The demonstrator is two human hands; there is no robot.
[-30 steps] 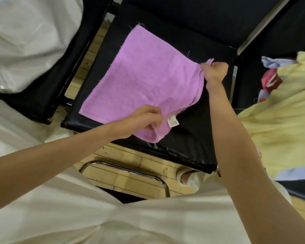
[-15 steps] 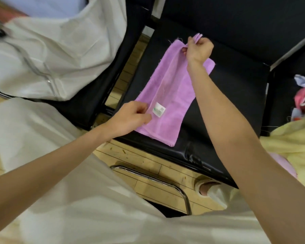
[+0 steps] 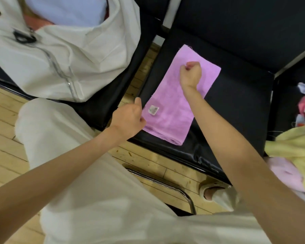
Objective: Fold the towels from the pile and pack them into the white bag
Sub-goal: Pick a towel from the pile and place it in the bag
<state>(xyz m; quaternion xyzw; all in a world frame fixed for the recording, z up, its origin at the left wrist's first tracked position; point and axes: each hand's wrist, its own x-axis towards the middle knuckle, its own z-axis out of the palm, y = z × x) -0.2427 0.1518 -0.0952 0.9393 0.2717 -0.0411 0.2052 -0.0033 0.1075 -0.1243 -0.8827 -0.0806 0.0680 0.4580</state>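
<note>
A purple towel (image 3: 173, 103), folded into a long strip with a small white label, lies flat on the black chair seat (image 3: 236, 111). My left hand (image 3: 128, 118) has its curled fingers at the towel's near left corner, beside the label, and pinches that edge. My right hand (image 3: 191, 73) is curled into a fist over the far half of the towel; whether it still holds cloth is unclear. The white bag (image 3: 63, 59) stands open on the chair to the left, its zipper undone, with light blue and pink cloth inside. The towel pile (image 3: 299, 148) lies at the right edge.
The pile shows yellow, pale pink, blue and red cloth on the right-hand chair. Wooden floor and a chrome chair leg (image 3: 165, 182) lie below the seat. My white-clad knee (image 3: 48, 131) is close to the bag's chair.
My right hand swept the towel's right edge over to the left, folding it in half, and the towel now lies flat on the seat. The view shifted left, showing more of the bag.
</note>
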